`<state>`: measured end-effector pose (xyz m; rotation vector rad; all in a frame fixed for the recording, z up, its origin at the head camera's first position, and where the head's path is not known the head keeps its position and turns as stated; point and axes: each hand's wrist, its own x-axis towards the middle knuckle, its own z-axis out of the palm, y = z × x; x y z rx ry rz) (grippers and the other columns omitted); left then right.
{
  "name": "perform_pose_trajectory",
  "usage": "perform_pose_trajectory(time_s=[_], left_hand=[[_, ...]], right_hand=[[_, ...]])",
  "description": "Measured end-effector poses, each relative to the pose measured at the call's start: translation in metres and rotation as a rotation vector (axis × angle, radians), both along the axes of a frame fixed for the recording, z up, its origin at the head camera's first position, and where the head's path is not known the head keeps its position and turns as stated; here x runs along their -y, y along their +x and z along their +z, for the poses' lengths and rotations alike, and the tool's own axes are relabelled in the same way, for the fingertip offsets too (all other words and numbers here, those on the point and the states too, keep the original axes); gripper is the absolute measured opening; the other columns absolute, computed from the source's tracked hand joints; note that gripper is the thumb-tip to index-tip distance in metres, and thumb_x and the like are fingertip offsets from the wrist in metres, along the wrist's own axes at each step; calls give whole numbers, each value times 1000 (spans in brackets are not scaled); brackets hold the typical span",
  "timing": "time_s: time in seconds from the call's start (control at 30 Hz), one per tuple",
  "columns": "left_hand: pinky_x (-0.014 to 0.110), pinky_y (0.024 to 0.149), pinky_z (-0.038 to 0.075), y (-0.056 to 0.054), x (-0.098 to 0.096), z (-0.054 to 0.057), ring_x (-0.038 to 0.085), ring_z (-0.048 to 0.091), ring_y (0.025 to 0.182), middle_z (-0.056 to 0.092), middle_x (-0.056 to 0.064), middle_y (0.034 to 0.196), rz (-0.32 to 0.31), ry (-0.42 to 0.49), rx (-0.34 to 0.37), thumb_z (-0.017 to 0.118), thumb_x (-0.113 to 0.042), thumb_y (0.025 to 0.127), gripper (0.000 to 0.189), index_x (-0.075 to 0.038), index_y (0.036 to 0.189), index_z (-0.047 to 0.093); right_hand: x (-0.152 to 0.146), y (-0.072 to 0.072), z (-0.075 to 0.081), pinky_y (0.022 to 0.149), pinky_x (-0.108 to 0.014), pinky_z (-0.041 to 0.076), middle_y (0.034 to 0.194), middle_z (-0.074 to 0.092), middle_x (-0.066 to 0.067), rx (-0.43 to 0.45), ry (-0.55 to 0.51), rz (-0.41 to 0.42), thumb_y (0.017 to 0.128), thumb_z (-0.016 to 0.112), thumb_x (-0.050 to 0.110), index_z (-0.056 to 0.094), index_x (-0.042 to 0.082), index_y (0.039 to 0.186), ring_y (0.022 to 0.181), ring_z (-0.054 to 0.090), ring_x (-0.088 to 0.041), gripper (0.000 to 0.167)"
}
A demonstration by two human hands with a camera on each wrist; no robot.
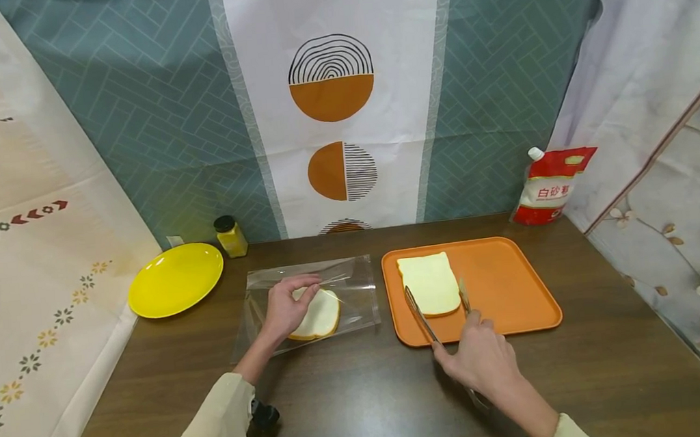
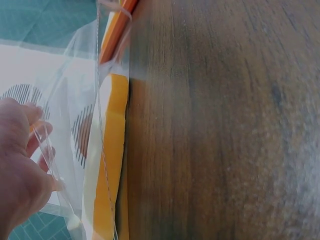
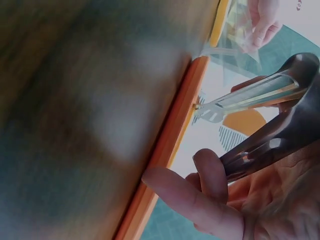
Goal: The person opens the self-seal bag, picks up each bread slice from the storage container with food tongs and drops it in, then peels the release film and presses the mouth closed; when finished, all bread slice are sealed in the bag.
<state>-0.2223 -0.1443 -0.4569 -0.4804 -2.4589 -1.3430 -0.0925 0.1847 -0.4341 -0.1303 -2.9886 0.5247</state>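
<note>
Head view shows the two hands well apart; the left hand (image 1: 291,307) pinches the film of a clear bag (image 1: 357,295), with a rounded bread slice (image 1: 317,318) seemingly inside; the right hand (image 1: 482,357) grips metal tongs (image 1: 421,317), their tips spread at either side of a squarish bread slice (image 1: 429,282) on the orange tray (image 1: 506,285); whether metal touches crust cannot be told; a good grip probably wants both tips low, squeezing lightly and evenly; the raised film is best held without dragging the bag; farther out stand a yellow plate (image 1: 176,280), a jar (image 1: 232,240) and a red pouch (image 1: 548,189).
</note>
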Motion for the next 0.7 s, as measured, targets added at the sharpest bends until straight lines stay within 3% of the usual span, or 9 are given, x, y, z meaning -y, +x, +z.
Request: perform_pose_trajectory(time_s=[0.27,0.7], left_hand=[[51,100,44,1,1,1,31,64,110,74,9,108,11,7,-12,73,-3,91,12,-3,100,79],[50,102,43,0,2,0,29,62,112,74,7,110,7,14,21,72,-7,93,12,-4,102,79]], right_hand=[[2,-5,-6,44,-45,47,72,47,-14,-19,5,18,81,74,50,50,-8,90,52,53,-30,64],[-1,-8,-9,35,-35,42,65,44,-8,-37,-12,72,81,74,36,49,-7,87,44,48,-22,50]])
